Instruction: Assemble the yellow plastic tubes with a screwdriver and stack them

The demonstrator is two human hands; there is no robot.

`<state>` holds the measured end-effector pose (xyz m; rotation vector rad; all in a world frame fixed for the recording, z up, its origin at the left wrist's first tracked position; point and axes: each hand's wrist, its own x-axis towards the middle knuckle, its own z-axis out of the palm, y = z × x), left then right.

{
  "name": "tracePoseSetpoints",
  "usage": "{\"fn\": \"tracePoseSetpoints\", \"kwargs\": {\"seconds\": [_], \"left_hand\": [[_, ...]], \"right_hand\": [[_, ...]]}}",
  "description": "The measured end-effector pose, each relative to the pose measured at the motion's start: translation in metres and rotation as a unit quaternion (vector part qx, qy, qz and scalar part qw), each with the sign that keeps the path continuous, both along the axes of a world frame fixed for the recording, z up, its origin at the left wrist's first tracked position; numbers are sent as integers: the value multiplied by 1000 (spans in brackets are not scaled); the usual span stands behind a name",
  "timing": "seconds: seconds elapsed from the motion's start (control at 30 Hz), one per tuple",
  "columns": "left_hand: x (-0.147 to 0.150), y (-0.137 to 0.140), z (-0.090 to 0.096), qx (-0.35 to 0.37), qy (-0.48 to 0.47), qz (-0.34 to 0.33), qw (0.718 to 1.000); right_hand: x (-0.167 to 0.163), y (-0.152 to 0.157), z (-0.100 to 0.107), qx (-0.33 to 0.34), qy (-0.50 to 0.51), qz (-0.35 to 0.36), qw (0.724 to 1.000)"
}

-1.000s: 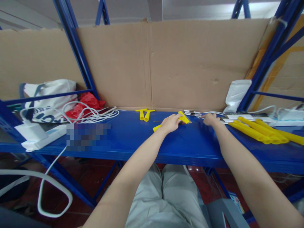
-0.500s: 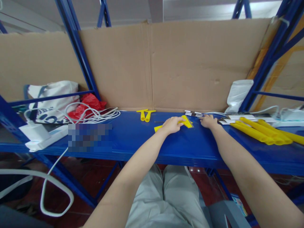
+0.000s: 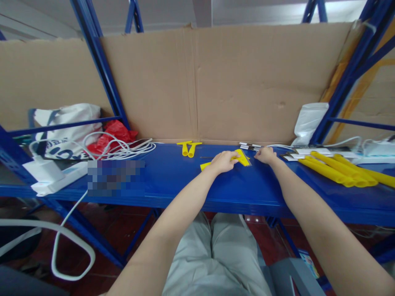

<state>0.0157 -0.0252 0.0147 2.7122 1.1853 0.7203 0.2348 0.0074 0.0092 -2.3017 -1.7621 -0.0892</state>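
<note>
My left hand [image 3: 224,161] is closed around a yellow T-shaped squeegee [image 3: 242,158] lying low over the blue shelf. The squeegee's head, with a clear edge strip, sticks out past my fingertips, and its handle end shows left of my wrist. Most of the handle is covered by my hand. My right hand [image 3: 266,155] is to the right of the head, with fingers drawn together near the shelf. Whatever they pinch is too small to make out. Just behind those fingers lie several small white-and-black pieces [image 3: 249,146].
Two yellow T-shaped squeegees [image 3: 191,149] rest by the cardboard wall [image 3: 240,82]. Several yellow tubes [image 3: 336,172] lie at the right on flat white pieces. White cables [image 3: 123,148], a power strip [image 3: 60,181] and a red plastic bag [image 3: 115,133] occupy the left.
My right hand has shifted slightly left, towards the squeegee's head, and its fingers have drawn together. My left hand stays in place on the squeegee.
</note>
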Motion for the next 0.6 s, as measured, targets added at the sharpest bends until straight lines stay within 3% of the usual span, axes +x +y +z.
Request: {"fn": "tracePoseSetpoints", "kwargs": {"seconds": [0.1,0.23,0.33,0.43,0.6], "left_hand": [[0,1,-1,2,-1,-2,1000],[0,1,-1,0,4,2,1000],[0,2,-1,0,2,-2,1000],[0,3,-2,0,-2,-11,1000],[-1,0,-3,12,-10,-26,1000]], "right_hand": [[2,2,3,-10,53,-5,999],[1,-1,7,48,140,12,989],[-9,-7,12,107,292,86,946],[-26,-13,17,111,399,141,899],[-47,-21,20,83,434,157,883]]}}
